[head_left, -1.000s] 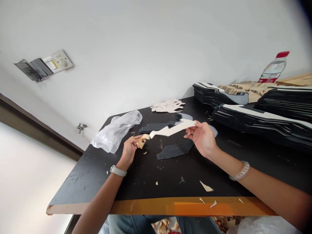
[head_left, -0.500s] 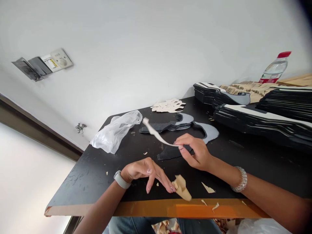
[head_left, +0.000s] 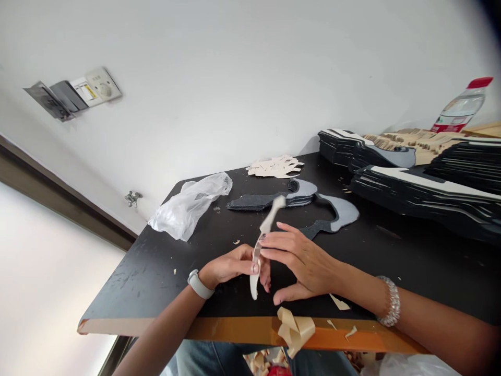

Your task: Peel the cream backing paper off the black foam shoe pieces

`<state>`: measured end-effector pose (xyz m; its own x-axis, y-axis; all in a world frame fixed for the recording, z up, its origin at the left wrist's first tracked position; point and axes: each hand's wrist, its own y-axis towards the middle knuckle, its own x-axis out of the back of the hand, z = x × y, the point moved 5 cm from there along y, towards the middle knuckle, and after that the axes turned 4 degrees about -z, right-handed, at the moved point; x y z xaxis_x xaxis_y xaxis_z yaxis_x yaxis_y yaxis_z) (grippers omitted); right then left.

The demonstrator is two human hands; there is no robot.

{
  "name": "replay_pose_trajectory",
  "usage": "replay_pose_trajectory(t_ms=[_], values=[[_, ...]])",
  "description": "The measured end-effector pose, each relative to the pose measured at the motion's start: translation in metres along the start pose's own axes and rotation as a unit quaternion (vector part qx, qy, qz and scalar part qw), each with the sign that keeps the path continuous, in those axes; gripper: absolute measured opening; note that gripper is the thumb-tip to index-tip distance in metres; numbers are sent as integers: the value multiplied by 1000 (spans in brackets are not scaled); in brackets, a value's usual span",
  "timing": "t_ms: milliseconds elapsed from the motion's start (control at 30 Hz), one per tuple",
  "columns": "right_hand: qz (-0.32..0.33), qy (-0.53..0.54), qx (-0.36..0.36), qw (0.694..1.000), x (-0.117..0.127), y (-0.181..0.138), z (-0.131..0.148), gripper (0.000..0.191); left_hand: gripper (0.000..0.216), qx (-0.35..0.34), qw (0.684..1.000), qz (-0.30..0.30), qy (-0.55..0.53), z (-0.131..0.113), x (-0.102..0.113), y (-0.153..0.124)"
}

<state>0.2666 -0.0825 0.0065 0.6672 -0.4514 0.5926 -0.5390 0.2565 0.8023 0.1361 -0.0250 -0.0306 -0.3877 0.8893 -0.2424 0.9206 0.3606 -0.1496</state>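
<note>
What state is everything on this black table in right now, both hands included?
pale strip, upright, held between both hands.
left hand, pinching the strip's lower part.
right hand, open, fingertips against the strip.
tan paper scrap, crumpled, at the front edge of the table.
plastic bag, crumpled, lying down.
water bottle, red cap on.
black stacks, piled at the right.

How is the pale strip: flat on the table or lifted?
Lifted: left hand and right hand pinch the pale strip, seen edge-on, not lying flat.
</note>
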Motion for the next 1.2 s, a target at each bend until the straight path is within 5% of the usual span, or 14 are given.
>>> replay_pose_trajectory(t_ms=[167, 367, 433, 500, 600, 700, 767, 833, 967, 1200], values=[[44, -65, 11, 997, 1, 5, 2, 46, 55, 41, 996, 79, 27, 5, -6, 0], [39, -18, 16, 999, 1, 9, 7, 24, 70, 60, 979, 138, 137, 1, -11, -4], [31, -12, 4, 999, 2, 9, 4, 19, 74, 15, 986, 57, 154, -4, -6, 0], [39, -47, -47, 997, 3, 7, -6, 18, 75, -45, 973, -88, 209, -10, 6, 4], [80, -127, -174, 973, 7, 0, -32, 19, 57, -110, 892, -299, 319, -14, 20, 3], [118, -175, -284, 935, 11, -10, -53, 20, 36, -160, 801, -380, 434, -15, 20, 1], [117, -180, -352, 911, 16, -15, -63, 21, 26, -178, 757, -371, 507, -13, 16, 3], [96, -156, -412, 893, 19, -20, -70, 22, 39, -161, 747, -324, 559, -8, 14, 6], [65, -90, -453, 885, 16, -26, -73, 43, 34, -109, 768, -210, 595, 2, 11, 14], [95, -49, -437, 893, 4, -30, -73, 75, 21, -168, 812, -216, 516, -5, 6, 12]])
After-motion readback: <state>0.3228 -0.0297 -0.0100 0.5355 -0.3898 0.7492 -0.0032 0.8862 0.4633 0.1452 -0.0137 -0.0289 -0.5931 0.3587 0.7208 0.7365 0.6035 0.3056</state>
